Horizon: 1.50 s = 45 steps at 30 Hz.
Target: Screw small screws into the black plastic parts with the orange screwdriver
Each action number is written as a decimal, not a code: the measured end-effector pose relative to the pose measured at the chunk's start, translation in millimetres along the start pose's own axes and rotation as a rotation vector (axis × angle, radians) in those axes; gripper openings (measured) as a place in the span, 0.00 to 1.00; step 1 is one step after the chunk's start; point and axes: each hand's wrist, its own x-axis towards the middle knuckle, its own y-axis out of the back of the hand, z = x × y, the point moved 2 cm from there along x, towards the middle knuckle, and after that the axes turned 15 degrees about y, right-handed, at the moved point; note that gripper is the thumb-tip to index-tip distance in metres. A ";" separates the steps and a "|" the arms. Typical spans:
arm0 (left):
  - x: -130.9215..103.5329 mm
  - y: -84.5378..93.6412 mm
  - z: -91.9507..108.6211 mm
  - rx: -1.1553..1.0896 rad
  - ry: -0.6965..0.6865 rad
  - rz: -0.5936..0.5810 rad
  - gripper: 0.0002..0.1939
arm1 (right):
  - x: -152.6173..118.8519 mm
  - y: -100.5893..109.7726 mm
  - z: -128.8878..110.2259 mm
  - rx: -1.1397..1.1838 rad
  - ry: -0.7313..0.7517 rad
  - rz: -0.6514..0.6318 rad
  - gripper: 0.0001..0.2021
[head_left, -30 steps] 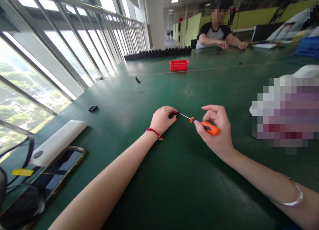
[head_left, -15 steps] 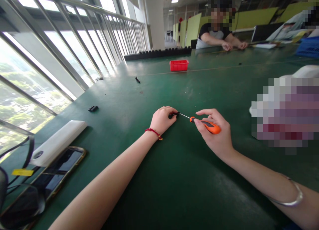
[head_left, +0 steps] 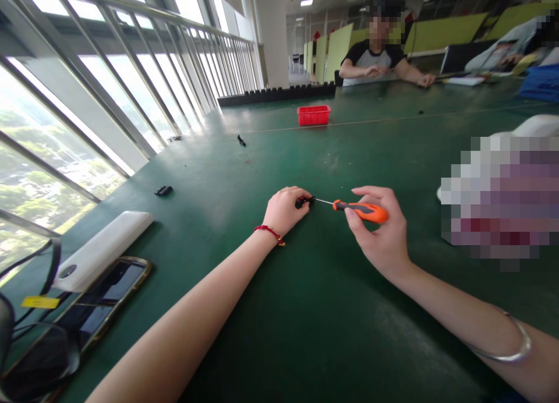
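Observation:
My left hand (head_left: 287, 209) rests on the green table, its fingers closed on a small black part (head_left: 304, 201) that they mostly cover. An orange and black screwdriver (head_left: 364, 211) lies nearly level in my right hand (head_left: 384, 231), whose thumb is under the handle and whose forefinger stretches out above it. The thin metal shaft points left, and its tip meets the black part. What exactly the part is, I cannot make out.
On the green table (head_left: 244, 333) stands a red bin (head_left: 314, 115). Small black pieces (head_left: 163, 191) lie left. A white device (head_left: 105, 248), a phone (head_left: 109, 292) and glasses (head_left: 56, 350) are near the railing (head_left: 174, 24). A person (head_left: 378, 59) sits across, by a long black strip (head_left: 279, 93).
The screwdriver's handle has rolled about its axis, and my right thumb and forefinger have shifted slightly right along it. My left hand stays put. The person opposite has drawn one hand back.

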 end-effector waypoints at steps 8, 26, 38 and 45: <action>0.1 -0.5 -0.5 -0.004 -0.002 0.000 0.10 | 1.5 -1.8 -3.2 -0.080 0.004 -0.107 0.09; -8.7 2.2 2.8 0.033 -0.082 -0.012 0.11 | -3.1 2.0 -5.7 -0.001 0.022 -0.046 0.08; -31.5 -0.5 12.3 -0.044 -0.128 -0.061 0.10 | 25.5 20.8 -19.8 -0.233 0.287 -0.155 0.07; -56.8 5.2 18.8 -0.073 -0.146 -0.092 0.10 | 62.2 35.6 -30.2 -0.098 0.170 -0.403 0.06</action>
